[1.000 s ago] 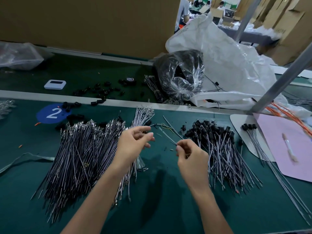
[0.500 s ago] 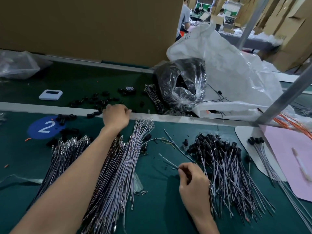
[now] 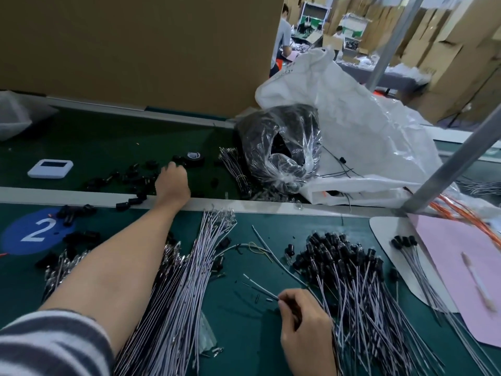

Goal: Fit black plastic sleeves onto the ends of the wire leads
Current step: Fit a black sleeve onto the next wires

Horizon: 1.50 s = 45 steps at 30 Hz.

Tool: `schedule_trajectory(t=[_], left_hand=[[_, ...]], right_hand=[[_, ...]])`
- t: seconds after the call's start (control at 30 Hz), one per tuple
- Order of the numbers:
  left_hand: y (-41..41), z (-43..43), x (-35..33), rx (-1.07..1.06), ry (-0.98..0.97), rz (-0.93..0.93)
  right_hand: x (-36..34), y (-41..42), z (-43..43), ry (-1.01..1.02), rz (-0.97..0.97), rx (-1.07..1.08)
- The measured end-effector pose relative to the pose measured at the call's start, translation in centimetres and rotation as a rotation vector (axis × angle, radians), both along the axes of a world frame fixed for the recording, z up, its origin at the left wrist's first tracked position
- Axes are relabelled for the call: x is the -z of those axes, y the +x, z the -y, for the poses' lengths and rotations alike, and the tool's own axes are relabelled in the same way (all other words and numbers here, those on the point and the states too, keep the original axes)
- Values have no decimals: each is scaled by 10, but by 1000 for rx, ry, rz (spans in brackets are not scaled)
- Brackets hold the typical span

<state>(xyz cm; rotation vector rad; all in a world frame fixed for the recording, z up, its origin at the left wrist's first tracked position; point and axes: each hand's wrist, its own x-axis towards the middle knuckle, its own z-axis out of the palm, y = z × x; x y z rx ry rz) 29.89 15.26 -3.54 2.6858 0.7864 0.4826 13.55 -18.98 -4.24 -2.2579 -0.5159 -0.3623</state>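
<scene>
Now, left hand [image 3: 173, 183]: we stretch it past the white rail [image 3: 81, 196] among the loose black sleeves [image 3: 135, 176]; its fingers are hidden, so we cannot tell whether they hold one.
Right hand [image 3: 303, 329]: we pinch one wire lead [image 3: 260, 285] above the table [image 3: 244, 335].
Bare leads [image 3: 189, 280]: bundled under our left forearm.
Sleeved leads [image 3: 352, 267]: piled beside our right hand.

Head camera, looking down-forward, close over bench [image 3: 244, 335].
</scene>
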Motion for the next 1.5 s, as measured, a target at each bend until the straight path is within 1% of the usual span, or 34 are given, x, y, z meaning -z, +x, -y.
schedule_trajectory(t=[0.13, 0.2, 0.27, 0.33, 0.47, 0.57, 0.63, 0.67, 0.73, 0.9, 1.03, 1.2, 1.37, 1.5], left_hand=[[1, 0, -5, 41, -18, 48], [-2, 0, -11, 42, -83, 150], [-10, 7, -21, 20, -246, 295], [-26, 25, -32, 41, -389, 365], [-81, 75, -50, 178, -687, 419], [-126, 106, -60, 221, -1045, 426], [-156, 123, -64, 257, -1249, 461], [-169, 130, -66, 269, -1320, 483], [-192, 144, -68, 285, -1402, 523], [-223, 164, -67, 324, -1506, 616], [-234, 164, -66, 320, -1515, 685], [-238, 163, -65, 359, -1479, 679], [-241, 167, -60, 407, -1428, 645], [-242, 171, -56, 423, -1422, 621]], right_hand=[[2, 2, 1, -3, 10, 10], [1, 2, -2, 12, -7, 4], [-2, 1, -3, 52, -35, 8], [-5, 0, -2, 70, -55, 19], [-10, -2, -4, 138, -110, 61], [-18, -5, -5, 212, -156, 84], [-27, -8, -4, 278, -184, 81], [-33, -10, -4, 315, -192, 74], [-46, -12, -5, 361, -171, 56], [-71, -24, -11, 371, -119, -10], [-80, -34, -11, 333, -61, -35], [-85, -39, -12, 302, -7, -42], [-84, -40, -12, 290, -32, -38], [-81, -42, -13, 303, -92, -36]])
